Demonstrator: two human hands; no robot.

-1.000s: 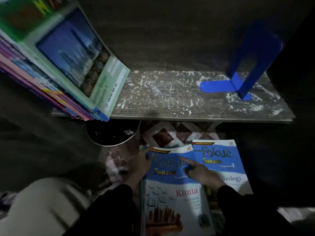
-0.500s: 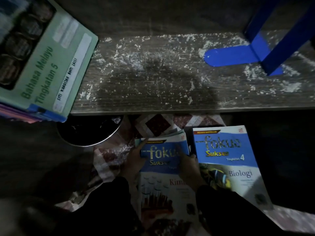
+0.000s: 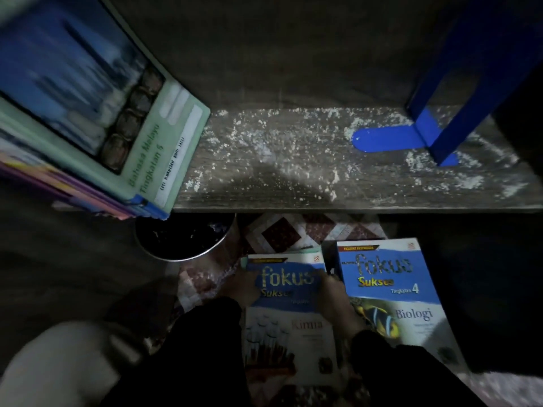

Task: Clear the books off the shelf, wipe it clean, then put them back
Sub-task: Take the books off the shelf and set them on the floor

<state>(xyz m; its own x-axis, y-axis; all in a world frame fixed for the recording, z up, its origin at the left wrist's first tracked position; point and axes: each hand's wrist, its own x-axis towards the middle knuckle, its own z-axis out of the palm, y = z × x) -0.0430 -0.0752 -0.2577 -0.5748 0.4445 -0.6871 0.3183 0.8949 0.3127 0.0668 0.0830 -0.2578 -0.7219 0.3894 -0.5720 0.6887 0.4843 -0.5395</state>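
The wooden shelf is bare in its middle and covered with white dust. At its left, several books lean, the front one a green Bahasa Melayu book. A blue bookend stands at the right. On the floor below lie two blue Fokus Sukses books. My left hand grips the left edge of the Kimia book. My right hand grips its right edge, next to the Biologi book. More book edges show under the Kimia book.
A round dark bin with a metal rim stands on the floor under the shelf's left part. A patterned mat covers the floor between bin and books. A pale blurred object sits at the lower left.
My right hand has moved from the Kimia cover to the book's right edge. The view has dipped closer to the shelf and floor.
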